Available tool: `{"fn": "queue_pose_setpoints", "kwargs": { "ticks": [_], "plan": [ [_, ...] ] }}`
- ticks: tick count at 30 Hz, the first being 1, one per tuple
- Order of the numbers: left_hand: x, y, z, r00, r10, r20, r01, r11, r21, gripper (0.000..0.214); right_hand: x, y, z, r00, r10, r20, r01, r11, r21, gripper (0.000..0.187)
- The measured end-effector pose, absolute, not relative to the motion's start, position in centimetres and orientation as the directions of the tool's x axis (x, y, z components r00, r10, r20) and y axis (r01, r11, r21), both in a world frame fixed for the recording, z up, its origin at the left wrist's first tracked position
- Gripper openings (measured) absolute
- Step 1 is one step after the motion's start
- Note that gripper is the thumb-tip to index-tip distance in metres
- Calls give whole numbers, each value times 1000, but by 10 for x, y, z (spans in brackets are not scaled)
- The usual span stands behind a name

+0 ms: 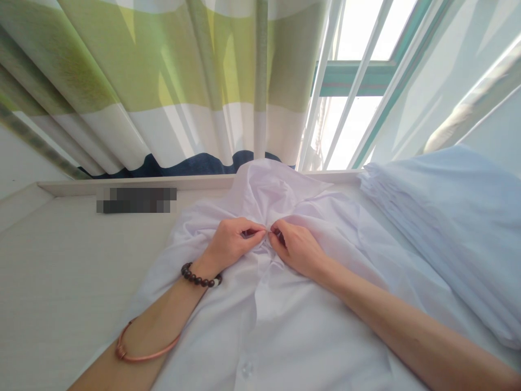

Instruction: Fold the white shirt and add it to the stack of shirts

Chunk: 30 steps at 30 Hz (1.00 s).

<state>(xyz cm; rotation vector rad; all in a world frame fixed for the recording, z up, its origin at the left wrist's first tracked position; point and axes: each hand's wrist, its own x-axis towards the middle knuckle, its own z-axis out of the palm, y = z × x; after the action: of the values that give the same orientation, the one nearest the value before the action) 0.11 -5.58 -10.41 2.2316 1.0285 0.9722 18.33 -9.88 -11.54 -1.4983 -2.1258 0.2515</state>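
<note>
A white button-up shirt [285,320] lies spread on a pale table [61,282], its collar toward the window. My left hand [234,241] and my right hand [295,247] meet near the top of the shirt front. Each hand pinches the fabric at the placket just below the collar, fingertips almost touching. A clear button [246,370] shows lower on the placket. My left wrist wears a dark bead bracelet [201,278], and a copper bangle [142,347] sits on the forearm.
A tall stack of folded white cloth [448,228] stands at the right, touching the shirt's edge. Behind the table hangs a green, white and navy curtain [163,87] beside a bright window [358,81]. A blurred dark object [136,200] lies near the table's back rim.
</note>
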Motion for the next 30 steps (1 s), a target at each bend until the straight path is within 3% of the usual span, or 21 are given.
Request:
{"fn": "queue_pose_setpoints", "kwargs": {
  "ticks": [6,17,22,27,30],
  "plan": [
    [2,-56,-105,447,804,392,467,-583,665,11,187,-96,-114,-290,911,292,765,404,-501,14],
    [1,-55,-107,526,693,493,463,-720,517,12,182,-99,-114,-260,921,288,818,369,-441,17],
    [3,-58,-106,613,568,549,499,-817,287,17,179,-99,-111,-164,954,251,763,284,-581,13],
    [2,-56,-107,573,606,551,509,-791,341,15,181,-97,-113,-146,953,266,608,299,-736,12],
    [1,-55,-107,577,611,541,508,-788,348,15,182,-95,-114,-143,952,270,567,302,-766,12]
  ]
}}
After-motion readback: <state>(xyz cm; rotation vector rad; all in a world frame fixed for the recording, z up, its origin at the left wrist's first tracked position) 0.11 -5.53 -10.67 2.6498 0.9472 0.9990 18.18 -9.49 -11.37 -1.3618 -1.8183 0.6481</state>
